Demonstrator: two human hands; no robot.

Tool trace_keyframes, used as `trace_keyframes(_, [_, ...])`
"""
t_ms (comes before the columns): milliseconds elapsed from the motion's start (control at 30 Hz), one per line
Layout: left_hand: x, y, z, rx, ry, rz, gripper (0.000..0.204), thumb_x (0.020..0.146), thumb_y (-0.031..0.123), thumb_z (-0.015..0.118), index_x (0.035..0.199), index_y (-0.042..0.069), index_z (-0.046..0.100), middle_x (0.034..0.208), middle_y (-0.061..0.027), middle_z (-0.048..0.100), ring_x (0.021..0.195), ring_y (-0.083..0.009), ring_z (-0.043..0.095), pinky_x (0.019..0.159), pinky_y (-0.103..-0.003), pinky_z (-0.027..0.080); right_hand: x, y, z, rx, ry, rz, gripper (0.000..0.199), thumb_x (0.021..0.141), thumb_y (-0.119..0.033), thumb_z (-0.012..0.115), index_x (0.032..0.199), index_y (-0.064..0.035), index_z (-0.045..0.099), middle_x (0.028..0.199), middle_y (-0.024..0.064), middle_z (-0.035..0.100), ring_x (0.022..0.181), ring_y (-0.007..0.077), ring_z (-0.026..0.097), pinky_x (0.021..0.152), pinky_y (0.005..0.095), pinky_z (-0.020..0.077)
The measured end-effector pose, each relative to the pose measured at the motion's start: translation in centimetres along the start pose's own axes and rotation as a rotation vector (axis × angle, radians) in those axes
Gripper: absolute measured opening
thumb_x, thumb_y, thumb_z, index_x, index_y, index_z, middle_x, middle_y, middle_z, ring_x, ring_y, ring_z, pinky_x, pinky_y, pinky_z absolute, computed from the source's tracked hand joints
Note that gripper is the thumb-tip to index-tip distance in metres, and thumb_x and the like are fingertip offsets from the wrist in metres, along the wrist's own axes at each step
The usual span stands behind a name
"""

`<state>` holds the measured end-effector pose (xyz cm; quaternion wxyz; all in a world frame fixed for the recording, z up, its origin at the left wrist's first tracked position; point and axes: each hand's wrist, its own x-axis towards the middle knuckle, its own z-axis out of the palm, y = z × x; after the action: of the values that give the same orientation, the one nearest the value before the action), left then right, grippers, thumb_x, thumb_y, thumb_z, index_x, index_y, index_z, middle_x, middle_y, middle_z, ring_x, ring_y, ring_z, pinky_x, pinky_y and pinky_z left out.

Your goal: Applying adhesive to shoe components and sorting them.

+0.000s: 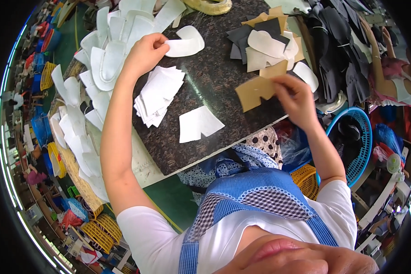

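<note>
My left hand [146,54] is at the far left of the dark speckled slab [210,64], thumb and fingers pinched on the end of a curved white shoe piece [189,44]. Over the right side of the slab, my right hand [297,99] grips a tan notched piece [252,94] by its right end. A white notched piece [198,124] of similar outline lies flat near the front edge. Left of it is a fanned stack of white pieces [157,96]. Behind my right hand sits a mixed pile of tan, black and cream pieces [267,45].
Rows of curved white pieces [107,64] cover the left side. Black cut pieces [333,45] hang at the far right, near another person's arm [372,39]. A blue basket [365,141] stands below on the right. A yellow roll [210,6] lies at the back.
</note>
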<state>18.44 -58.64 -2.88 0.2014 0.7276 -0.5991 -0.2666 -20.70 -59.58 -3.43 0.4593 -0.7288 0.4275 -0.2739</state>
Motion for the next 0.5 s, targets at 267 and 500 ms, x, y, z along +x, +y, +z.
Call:
trace_keyframes(267, [-1.3,1.5,2.0,0.701,0.566,0.336,0.023,0.094,0.024,0.056,0.099,0.003,0.065,0.092,-0.0117,0.063,0.086,-0.0333,0.062,0.075,-0.044,0.052,5.6,-0.7,-2.3,-0.520,0.312,-0.443,0.028,0.077,-0.013,0.077,0.104,-0.0088,0.070,0.093,0.0081,0.062,0.088,0.0262,0.062,0.074,0.0351,0.0512])
trace_keyframes(500, [-2.9,5.6,2.4,0.277,0.451,0.272,0.032,0.101,0.030,0.052,0.094,0.003,0.065,0.078,-0.0104,0.063,0.072,-0.0276,0.062,0.065,-0.038,0.049,7.9,1.2,-2.3,-0.618,0.161,-0.398,0.025,0.079,-0.019,0.075,0.099,-0.0073,0.065,0.105,0.0078,0.063,0.105,0.0284,0.057,0.085,0.0384,0.0489])
